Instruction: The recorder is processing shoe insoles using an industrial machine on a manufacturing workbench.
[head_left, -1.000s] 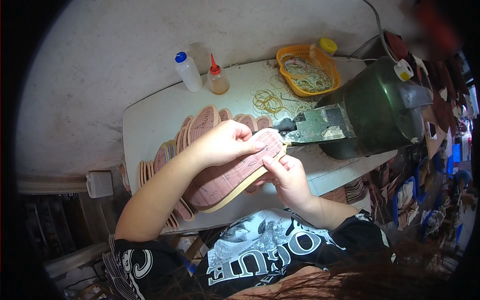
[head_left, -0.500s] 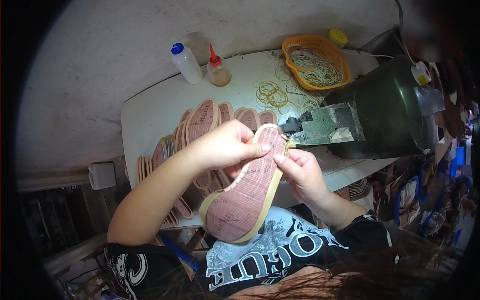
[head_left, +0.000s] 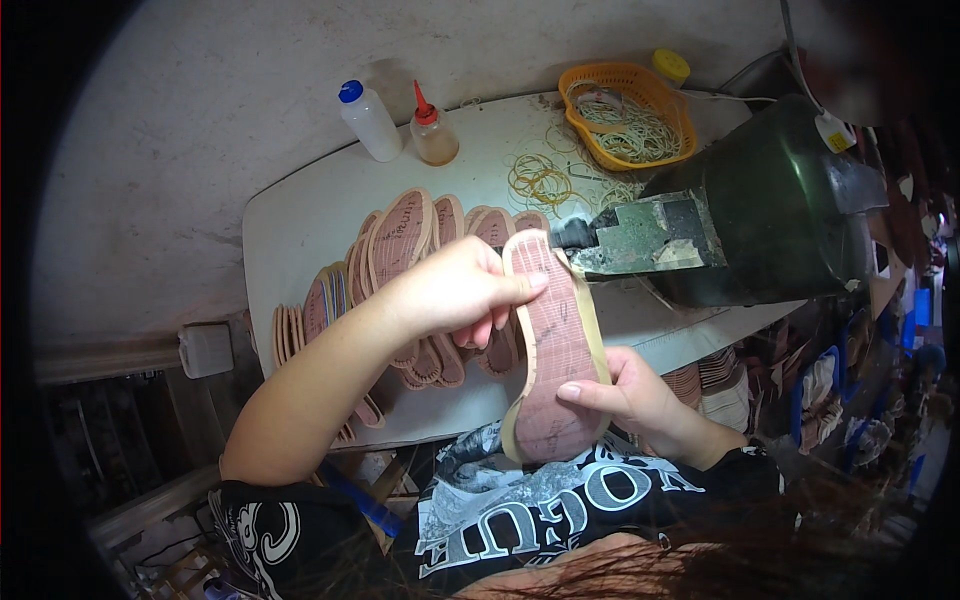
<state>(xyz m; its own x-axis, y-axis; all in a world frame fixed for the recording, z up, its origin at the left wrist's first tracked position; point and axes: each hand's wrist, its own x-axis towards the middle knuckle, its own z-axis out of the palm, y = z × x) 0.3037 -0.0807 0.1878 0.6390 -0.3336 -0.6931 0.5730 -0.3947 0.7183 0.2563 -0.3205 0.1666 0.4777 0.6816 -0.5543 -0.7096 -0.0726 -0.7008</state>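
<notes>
A pink insole (head_left: 555, 345) with fine pale lines and a beige edge strip stands nearly upright in front of me. My left hand (head_left: 480, 290) pinches its upper part, thumb on the pink face and fingers curled behind. Lower down, my right hand (head_left: 625, 395) grips the right edge near the wide end, its thumb lying across the face. The insole's top end meets the small dark head (head_left: 573, 234) of a green machine (head_left: 760, 210); whether they touch there I cannot tell. Behind my left hand, several similar insoles (head_left: 400, 235) lie in overlapping rows on the white table (head_left: 300, 215).
At the back stand a white bottle with a blue cap (head_left: 372, 125) and a bottle with a red nozzle (head_left: 435, 138). An orange basket (head_left: 685, 140) holds many pale rubber bands, with loose yellow bands (head_left: 540, 180) beside it. Stacked pieces (head_left: 720, 370) sit below the table's right side.
The insole has turned more upright, its wide end swinging right. My right hand has slid down its edge toward the wide end; my left hand keeps its pinch near the top.
</notes>
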